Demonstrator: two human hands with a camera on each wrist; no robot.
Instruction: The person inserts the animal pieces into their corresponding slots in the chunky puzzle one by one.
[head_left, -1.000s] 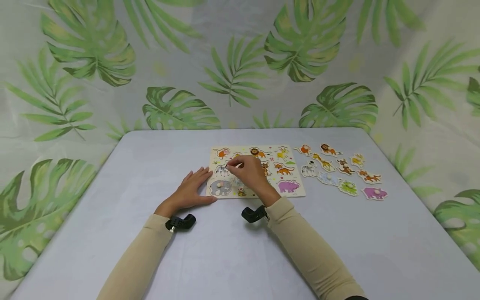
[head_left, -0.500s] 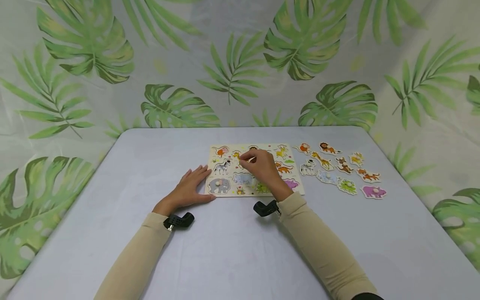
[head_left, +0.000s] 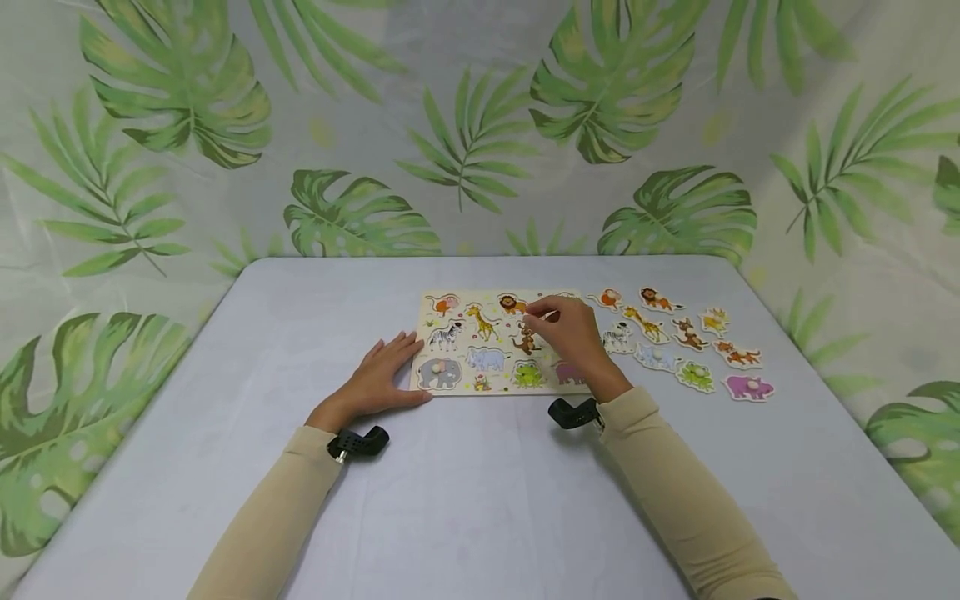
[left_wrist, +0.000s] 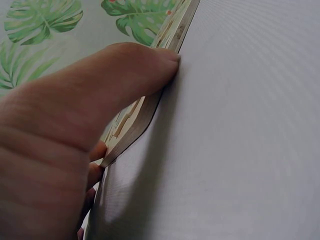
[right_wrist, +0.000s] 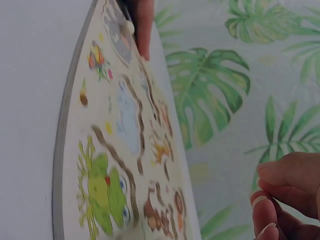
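Note:
A wooden animal puzzle board (head_left: pixel 457 392) lies on the table, its recesses printed with animals. In its front left recess sits an elephant piece (head_left: pixel 438 373) with a round knob. My left hand (head_left: pixel 386 375) lies at the board's left corner, fingers spread along the left edge and thumb against the front edge. Over the right half of the board hovers my right hand (head_left: pixel 566 333), fingers loosely bent. In the right wrist view its thumb and fingertips (right_wrist: pixel 265 200) are close together with nothing between them. It partly covers the printed hippo and the recesses behind.
Right of the board lie several loose pieces, among them a zebra (head_left: pixel 617 337), a lion (head_left: pixel 658 299), a giraffe (head_left: pixel 645 323), a frog (head_left: pixel 696 375), a tiger (head_left: pixel 738 354) and a purple hippo (head_left: pixel 750 387). A leaf-print cloth (head_left: pixel 465 150) hangs behind the white table (head_left: pixel 450 500).
My right hand has moved rightward across the board, from over the zebra recess to the right half, uncovering the giraffe, rhino and frog recesses. My left hand stays in place.

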